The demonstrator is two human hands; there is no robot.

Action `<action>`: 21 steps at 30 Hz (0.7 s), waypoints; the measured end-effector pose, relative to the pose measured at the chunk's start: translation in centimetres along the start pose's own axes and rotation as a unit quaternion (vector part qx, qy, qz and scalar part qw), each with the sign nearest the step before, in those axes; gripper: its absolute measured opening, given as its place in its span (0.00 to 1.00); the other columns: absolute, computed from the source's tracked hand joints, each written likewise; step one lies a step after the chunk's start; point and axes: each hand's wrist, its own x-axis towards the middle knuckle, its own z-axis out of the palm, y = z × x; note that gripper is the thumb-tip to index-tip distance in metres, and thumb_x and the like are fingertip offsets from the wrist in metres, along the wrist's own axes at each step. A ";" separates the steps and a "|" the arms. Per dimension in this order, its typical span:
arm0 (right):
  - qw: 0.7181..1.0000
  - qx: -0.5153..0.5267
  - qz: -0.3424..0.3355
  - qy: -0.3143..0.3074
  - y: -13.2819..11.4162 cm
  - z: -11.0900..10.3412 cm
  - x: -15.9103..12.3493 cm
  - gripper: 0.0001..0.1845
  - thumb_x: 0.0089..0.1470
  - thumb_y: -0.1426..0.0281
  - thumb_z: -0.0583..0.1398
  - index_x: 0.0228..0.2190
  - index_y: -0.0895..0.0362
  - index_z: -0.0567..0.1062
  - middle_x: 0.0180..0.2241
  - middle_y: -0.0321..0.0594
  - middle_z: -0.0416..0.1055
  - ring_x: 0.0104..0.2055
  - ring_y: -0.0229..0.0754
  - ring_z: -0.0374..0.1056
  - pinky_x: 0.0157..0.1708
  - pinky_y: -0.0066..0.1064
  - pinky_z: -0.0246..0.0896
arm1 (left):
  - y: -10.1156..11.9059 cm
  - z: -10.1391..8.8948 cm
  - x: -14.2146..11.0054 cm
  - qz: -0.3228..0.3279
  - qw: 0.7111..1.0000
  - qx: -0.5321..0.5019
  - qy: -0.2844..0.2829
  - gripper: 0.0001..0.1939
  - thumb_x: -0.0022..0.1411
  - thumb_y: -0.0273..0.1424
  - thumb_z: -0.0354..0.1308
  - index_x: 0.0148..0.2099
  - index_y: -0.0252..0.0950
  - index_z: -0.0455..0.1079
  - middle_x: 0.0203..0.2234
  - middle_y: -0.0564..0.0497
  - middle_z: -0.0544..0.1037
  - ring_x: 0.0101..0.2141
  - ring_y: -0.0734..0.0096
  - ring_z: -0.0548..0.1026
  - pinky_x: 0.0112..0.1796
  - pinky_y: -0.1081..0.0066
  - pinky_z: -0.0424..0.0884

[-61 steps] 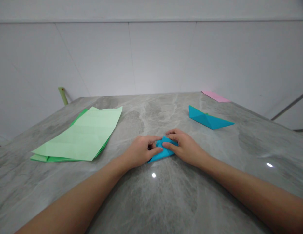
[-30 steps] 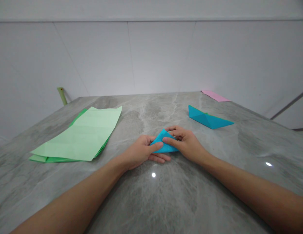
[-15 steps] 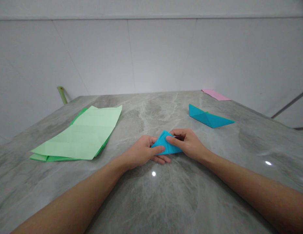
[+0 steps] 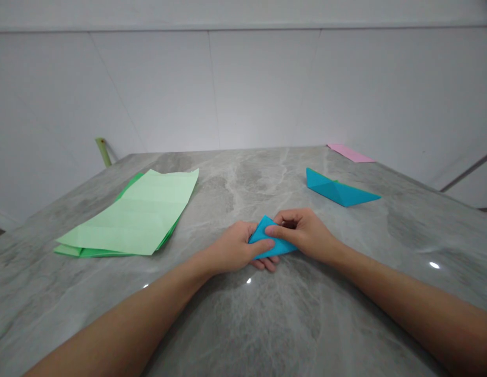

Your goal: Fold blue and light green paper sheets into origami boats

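Between my hands is a folded piece of blue paper (image 4: 264, 229), roughly triangular with its peak pointing away from me. My left hand (image 4: 238, 247) grips its left side, thumb on top and fingers underneath. On the right side, my right hand (image 4: 304, 233) pinches the paper, thumb pressed on the front near the peak and fingers curled behind. Part of the paper is covered by both thumbs. Farther off to the right stands a blue paper boat (image 4: 342, 192), with a thin green line along its top edge.
A stack of light green paper sheets (image 4: 129, 220) lies on the left of the grey marbled table (image 4: 243, 178). A pink sheet (image 4: 351, 153) rests at the far right corner. A green handle-like object (image 4: 103, 152) leans by the wall beyond the left edge.
The blue paper went from lying low on the table to being held up as a triangle. My left fingers slid beneath it, and lately both hands shifted slightly right and toward me.
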 end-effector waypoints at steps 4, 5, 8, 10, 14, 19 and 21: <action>1.000 -0.010 -0.023 0.017 0.2 -0.2 0.1 0.17 0.49 0.57 0.63 0.20 0.57 0.71 0.17 0.32 0.63 0.19 0.33 0.57 0.19 0.26 0.49 | -0.1 0.2 0.0 -0.006 1.000 -0.013 0.008 0.15 0.61 0.41 0.58 0.38 0.32 0.70 0.29 0.47 0.80 0.27 0.70 0.80 0.30 0.72 0.75; 1.000 0.003 -0.027 0.013 0.3 -0.4 0.1 0.18 0.50 0.56 0.63 0.21 0.58 0.72 0.17 0.33 0.64 0.20 0.33 0.58 0.19 0.26 0.50 | -0.2 0.2 0.1 -0.007 1.000 -0.019 0.019 0.15 0.61 0.41 0.58 0.38 0.31 0.70 0.29 0.46 0.81 0.26 0.69 0.80 0.29 0.72 0.75; 0.998 0.058 -0.009 -0.012 0.8 -0.9 0.3 0.19 0.50 0.54 0.62 0.24 0.58 0.72 0.19 0.35 0.67 0.20 0.36 0.63 0.19 0.27 0.57 | -0.3 0.0 0.2 0.008 0.998 -0.028 0.058 0.18 0.61 0.43 0.58 0.38 0.30 0.70 0.29 0.44 0.81 0.24 0.69 0.80 0.25 0.73 0.75; 0.997 0.077 0.010 -0.009 0.9 -1.0 0.4 0.20 0.49 0.53 0.64 0.23 0.58 0.71 0.19 0.35 0.68 0.19 0.36 0.65 0.18 0.27 0.58 | -0.4 -0.2 0.3 0.014 0.996 -0.034 0.080 0.20 0.61 0.45 0.56 0.39 0.30 0.69 0.28 0.44 0.80 0.23 0.69 0.79 0.24 0.73 0.75; 0.998 0.067 0.007 0.022 0.5 -0.7 0.4 0.21 0.50 0.52 0.63 0.23 0.57 0.69 0.16 0.33 0.66 0.15 0.33 0.62 0.15 0.24 0.54 | -0.4 -0.3 0.4 0.014 0.994 -0.059 0.088 0.19 0.60 0.44 0.58 0.42 0.30 0.69 0.32 0.43 0.81 0.25 0.67 0.81 0.26 0.71 0.77; 0.997 0.060 -0.006 0.044 0.4 -0.5 0.2 0.22 0.50 0.51 0.63 0.23 0.57 0.68 0.14 0.31 0.64 0.13 0.32 0.60 0.13 0.23 0.52 | -0.4 -0.2 0.4 0.021 0.993 -0.085 0.082 0.16 0.55 0.31 0.66 0.44 0.33 0.68 0.33 0.45 0.82 0.30 0.65 0.82 0.31 0.70 0.78; 0.997 0.057 -0.010 0.051 0.4 -0.5 0.3 0.22 0.51 0.52 0.63 0.22 0.57 0.68 0.14 0.31 0.64 0.13 0.32 0.60 0.14 0.23 0.52 | -0.4 -0.2 0.5 0.016 0.992 -0.094 0.087 0.14 0.55 0.30 0.65 0.43 0.33 0.68 0.31 0.46 0.82 0.30 0.65 0.82 0.31 0.70 0.78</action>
